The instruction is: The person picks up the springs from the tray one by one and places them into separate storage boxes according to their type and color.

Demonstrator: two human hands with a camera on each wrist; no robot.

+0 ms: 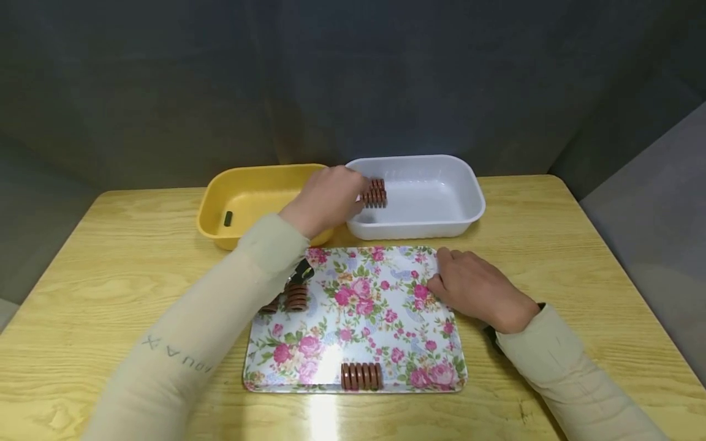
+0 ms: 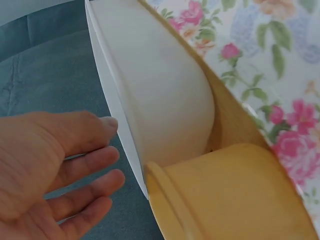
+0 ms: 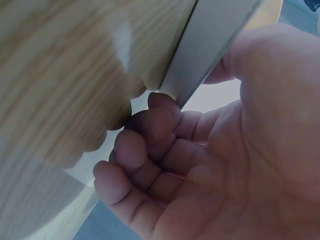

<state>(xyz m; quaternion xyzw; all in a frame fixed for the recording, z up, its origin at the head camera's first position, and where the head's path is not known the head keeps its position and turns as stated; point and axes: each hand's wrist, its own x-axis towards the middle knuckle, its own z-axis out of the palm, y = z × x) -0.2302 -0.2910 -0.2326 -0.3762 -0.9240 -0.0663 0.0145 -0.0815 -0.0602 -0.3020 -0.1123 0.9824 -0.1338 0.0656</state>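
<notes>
My left hand (image 1: 331,195) hovers at the left rim of the white tub (image 1: 425,229), beside the yellow tub (image 1: 212,211). In the left wrist view, the left hand's fingers (image 2: 95,192) are loosely bent and hold nothing. Brown ribbed pieces (image 1: 375,197) lie inside the white tub, partly hidden by that hand. My right hand (image 1: 477,288) grips the right edge of the flowered tray (image 1: 380,331), thumb over the top and fingers curled beneath. On the tray are more brown ribbed pieces: one (image 1: 361,376) at the front edge, others (image 1: 296,297) at the left, partly behind my sleeve.
A small dark green block (image 1: 228,218) lies in the yellow tub. Both tubs stand side by side behind the tray on the wooden table (image 1: 121,257). A dark curtain (image 1: 353,79) hangs behind the table.
</notes>
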